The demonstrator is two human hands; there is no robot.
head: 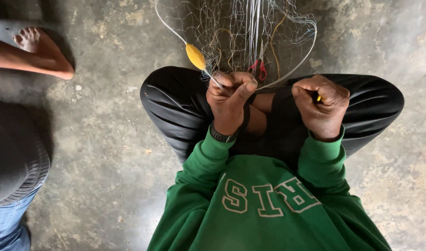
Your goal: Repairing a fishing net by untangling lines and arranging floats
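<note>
Left hand (229, 100): raised in front of the chest, palm side turned toward the body, fingers curled into a tight fist, thumb stretched up and across the knuckles, pinching closed. Left wrist: bent slightly, dark band worn just above a green cuff. Right hand (321, 106): level with the left and well apart from it, back of hand facing the camera, all fingers folded shut, knuckles uppermost. Both forearms: green-sleeved, angled upward and inward from the torso. Legs: folded, knees spread out to either side beneath the hands.
</note>
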